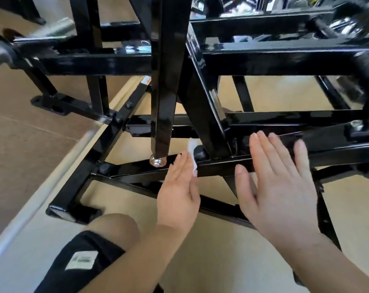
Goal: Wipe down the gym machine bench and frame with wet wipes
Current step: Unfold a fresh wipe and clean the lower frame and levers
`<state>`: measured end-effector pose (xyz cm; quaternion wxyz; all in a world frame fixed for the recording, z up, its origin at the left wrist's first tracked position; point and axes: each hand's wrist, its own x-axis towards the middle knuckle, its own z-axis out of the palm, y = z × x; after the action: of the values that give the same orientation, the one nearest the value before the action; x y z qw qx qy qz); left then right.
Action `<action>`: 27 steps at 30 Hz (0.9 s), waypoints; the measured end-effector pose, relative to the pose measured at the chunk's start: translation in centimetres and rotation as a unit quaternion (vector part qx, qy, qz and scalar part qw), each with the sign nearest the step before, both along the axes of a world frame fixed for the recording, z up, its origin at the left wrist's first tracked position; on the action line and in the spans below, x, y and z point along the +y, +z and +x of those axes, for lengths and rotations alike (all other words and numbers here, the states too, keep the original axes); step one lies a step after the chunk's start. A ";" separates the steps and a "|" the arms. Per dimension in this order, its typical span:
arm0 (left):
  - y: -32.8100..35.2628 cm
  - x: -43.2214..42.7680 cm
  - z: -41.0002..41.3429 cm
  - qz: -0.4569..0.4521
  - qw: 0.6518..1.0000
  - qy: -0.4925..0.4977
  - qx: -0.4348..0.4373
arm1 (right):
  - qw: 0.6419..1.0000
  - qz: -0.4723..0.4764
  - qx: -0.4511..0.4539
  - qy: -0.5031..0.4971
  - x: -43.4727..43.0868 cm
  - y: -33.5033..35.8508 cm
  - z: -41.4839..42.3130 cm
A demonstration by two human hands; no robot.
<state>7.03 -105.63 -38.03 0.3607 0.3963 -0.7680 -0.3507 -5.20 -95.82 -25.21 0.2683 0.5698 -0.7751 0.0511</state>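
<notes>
Person crouched at the base of the black gym machine frame [132, 169], bare knee [116, 226] and black shorts [82, 263] low at the left. A chrome nut [157, 162] sits under a vertical post [164, 98], just left of the left hand [179, 187]. That hand lies flat with straight fingers, pressing a white wet wipe [192, 153] onto the low crossbar. Right hand [280, 187] is open with fingers spread over the frame's right rails; contact unclear.

White tag [82, 260] on the black garment [88, 243] seems to read 12; the frame sticker [146, 81] is blurred.
</notes>
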 end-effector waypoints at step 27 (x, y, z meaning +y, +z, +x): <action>17.0 -4.8 -0.6 -0.512 0.667 -0.166 -0.515 | 0.996 0.051 0.000 -0.074 -0.1 4.4 -3.9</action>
<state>6.39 -110.47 -21.02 -0.0096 0.1327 -0.9435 0.3036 -9.07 -95.89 -20.76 0.2420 0.5233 -0.8170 -0.0082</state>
